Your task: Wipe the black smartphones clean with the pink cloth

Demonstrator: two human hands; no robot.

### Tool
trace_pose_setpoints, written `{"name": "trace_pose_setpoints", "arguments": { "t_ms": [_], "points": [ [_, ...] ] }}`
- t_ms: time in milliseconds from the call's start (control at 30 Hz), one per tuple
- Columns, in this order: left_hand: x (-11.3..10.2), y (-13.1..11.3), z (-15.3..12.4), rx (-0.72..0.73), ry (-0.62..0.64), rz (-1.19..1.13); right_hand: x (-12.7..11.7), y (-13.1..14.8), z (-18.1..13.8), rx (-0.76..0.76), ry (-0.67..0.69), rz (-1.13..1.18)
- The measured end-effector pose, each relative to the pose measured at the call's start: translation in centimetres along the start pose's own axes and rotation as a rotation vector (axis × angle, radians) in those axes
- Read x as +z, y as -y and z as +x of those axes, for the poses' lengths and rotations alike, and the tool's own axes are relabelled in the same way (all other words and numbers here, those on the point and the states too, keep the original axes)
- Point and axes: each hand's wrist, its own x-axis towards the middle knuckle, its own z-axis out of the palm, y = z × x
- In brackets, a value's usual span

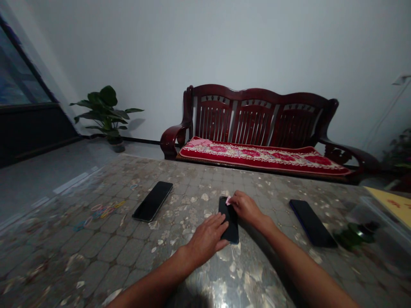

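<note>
I see the right hand pinching a small pink piece at the far end of the middle phone, which lies flat between both hands. The left hand lies open, fingertips over the phone's left edge. Too light a touch there, I judge, could let it skid on the glossy tabletop; a loose pinch could drop the pink piece. Well right of the right hand, a wide sweep could bump the outer phone
</note>
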Motion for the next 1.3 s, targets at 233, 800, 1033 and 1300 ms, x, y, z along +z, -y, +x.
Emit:
{"name": "trace_pose_setpoints", "arguments": {
  "t_ms": [233,800,1033,1300],
  "points": [
    [0.3,0.2,-0.1,0.007,-0.021,-0.012,0.3,0.2,-0.9,-0.03,-0.015,0.045],
    [0.5,0.2,-0.1,-0.005,-0.026,-0.021,0.0,1.1,-0.9,0.022,0.046,0.017],
    [0.7,0.4,-0.1,0.01,-0.021,-0.028,0.4,1.0,1.0,0.181,-0.04,-0.129],
    [0.7,0.4,0.0,0.0,0.015,-0.019,1.1,2.1,1.7,0.08,-0.004,-0.079]
  ]
}}
